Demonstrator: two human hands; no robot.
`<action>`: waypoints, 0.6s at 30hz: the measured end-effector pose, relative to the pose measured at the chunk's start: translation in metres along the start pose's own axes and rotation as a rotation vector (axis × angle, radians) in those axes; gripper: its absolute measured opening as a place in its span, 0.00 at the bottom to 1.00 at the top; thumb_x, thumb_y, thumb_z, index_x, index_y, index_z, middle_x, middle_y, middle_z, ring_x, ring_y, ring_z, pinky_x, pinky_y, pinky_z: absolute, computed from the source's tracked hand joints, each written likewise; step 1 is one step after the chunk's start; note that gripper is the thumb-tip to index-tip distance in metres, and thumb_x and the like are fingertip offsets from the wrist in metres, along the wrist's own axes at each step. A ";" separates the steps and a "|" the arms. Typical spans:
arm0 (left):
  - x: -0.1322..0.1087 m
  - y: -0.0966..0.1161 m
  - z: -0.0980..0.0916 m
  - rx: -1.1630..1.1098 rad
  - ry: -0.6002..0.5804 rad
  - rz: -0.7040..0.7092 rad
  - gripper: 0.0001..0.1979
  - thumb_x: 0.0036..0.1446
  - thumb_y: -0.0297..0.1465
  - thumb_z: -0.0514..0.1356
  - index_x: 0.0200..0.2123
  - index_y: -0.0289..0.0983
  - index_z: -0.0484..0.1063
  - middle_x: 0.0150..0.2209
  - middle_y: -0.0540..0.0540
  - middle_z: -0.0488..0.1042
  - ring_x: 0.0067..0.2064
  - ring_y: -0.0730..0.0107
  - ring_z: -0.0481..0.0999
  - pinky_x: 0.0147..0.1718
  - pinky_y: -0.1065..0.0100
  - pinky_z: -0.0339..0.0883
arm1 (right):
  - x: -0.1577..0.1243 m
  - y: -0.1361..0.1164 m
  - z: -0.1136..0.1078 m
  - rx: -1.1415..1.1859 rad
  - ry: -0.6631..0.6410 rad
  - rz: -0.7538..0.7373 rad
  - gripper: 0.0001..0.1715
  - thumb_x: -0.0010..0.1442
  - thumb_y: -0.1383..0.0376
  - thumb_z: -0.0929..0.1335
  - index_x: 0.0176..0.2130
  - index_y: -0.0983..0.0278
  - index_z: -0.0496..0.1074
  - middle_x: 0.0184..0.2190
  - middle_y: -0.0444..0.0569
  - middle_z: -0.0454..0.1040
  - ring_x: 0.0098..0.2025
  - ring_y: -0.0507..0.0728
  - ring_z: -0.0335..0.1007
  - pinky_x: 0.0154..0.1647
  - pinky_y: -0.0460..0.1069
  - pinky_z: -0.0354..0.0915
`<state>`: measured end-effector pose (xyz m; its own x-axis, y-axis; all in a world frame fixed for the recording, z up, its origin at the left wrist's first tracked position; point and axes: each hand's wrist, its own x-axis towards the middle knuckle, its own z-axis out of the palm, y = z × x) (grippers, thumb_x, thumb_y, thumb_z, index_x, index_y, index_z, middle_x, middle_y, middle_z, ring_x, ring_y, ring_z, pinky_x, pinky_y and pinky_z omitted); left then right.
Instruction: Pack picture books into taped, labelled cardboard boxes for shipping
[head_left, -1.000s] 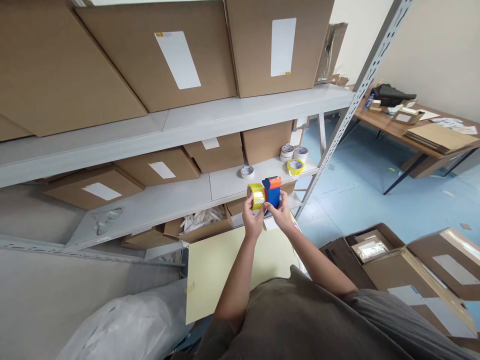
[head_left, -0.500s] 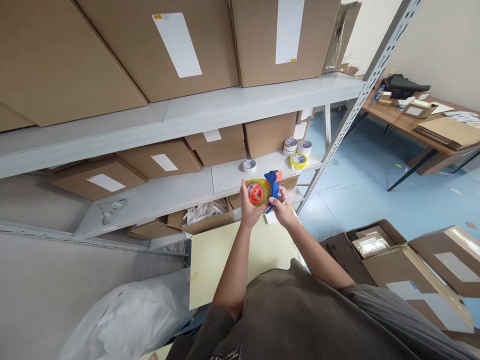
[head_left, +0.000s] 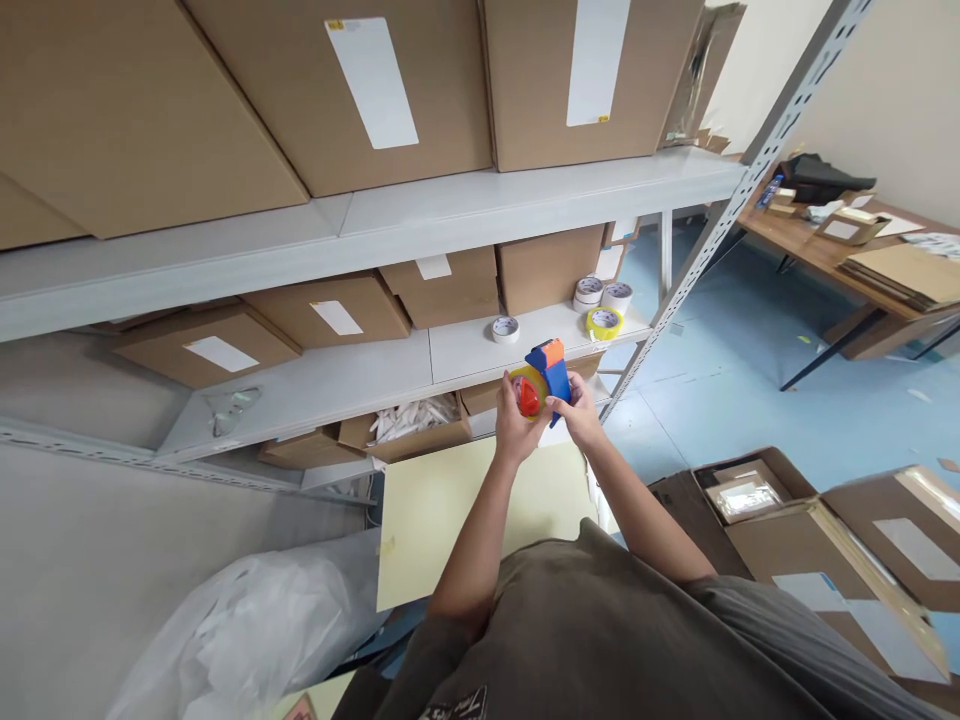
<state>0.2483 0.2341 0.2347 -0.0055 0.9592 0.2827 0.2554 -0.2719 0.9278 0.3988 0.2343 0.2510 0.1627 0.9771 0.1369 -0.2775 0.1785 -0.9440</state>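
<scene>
I hold a blue tape dispenser with an orange tip in front of a grey metal shelf. My right hand is closed round its blue handle. My left hand is closed on the yellow tape roll, which sits on the dispenser's red hub. On the shelf behind lie a white tape roll, a yellow tape roll and two stacked white rolls.
Brown cartons fill the upper shelf and smaller boxes the middle one. A pale yellow sheet and a plastic bag lie below. Open cartons stand at right, with a wooden table beyond.
The yellow roll, first held beside the dispenser, has been turned and pressed onto its red hub. Both hands shifted slightly right with it.
</scene>
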 end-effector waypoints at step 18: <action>0.019 -0.017 -0.041 -0.606 -0.164 -0.320 0.36 0.56 0.59 0.71 0.57 0.40 0.78 0.56 0.38 0.82 0.55 0.51 0.83 0.49 0.55 0.82 | 0.009 0.000 -0.025 -0.094 -0.212 -0.041 0.36 0.50 0.41 0.78 0.50 0.54 0.69 0.42 0.47 0.76 0.45 0.62 0.73 0.46 0.54 0.74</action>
<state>0.2045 0.2540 0.2339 0.1678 0.9856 -0.0229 -0.3179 0.0761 0.9451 0.4235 0.2404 0.2449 -0.0334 0.9735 0.2264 -0.1841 0.2167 -0.9587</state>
